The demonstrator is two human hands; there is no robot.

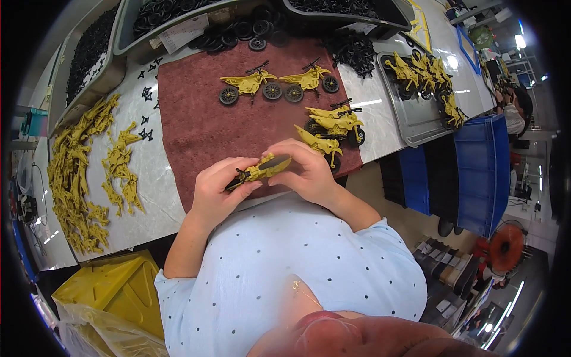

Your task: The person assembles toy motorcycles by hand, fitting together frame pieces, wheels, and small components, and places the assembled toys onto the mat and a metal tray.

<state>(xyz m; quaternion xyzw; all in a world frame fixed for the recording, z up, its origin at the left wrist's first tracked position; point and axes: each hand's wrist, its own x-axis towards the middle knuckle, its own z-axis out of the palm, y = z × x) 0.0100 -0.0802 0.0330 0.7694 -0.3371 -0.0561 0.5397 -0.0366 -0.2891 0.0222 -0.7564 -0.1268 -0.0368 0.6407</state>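
Between my two hands, close to the near edge of the red cloth [190, 119], is a yellow toy motorcycle [262, 169] with dark parts. My left hand [220, 184] pinches its left end, where a black piece shows. The fingers of my right hand [306, 169] close round its other end. Its underside is hidden by my fingers. Beyond my hands, two toy motorcycles [247, 83] with black wheels lie on the cloth. To the right, several more yellow motorcycles [333, 125] are bunched together at the cloth's edge.
Yellow body parts [77, 178] are heaped at the left, with small black pieces [146, 95] beside them. Bins of black parts [166, 15] line the back, near loose black wheels [241, 33]. A metal tray [410, 122] at the right bears motorcycles. Blue crates [482, 172] stand below the table's right edge.
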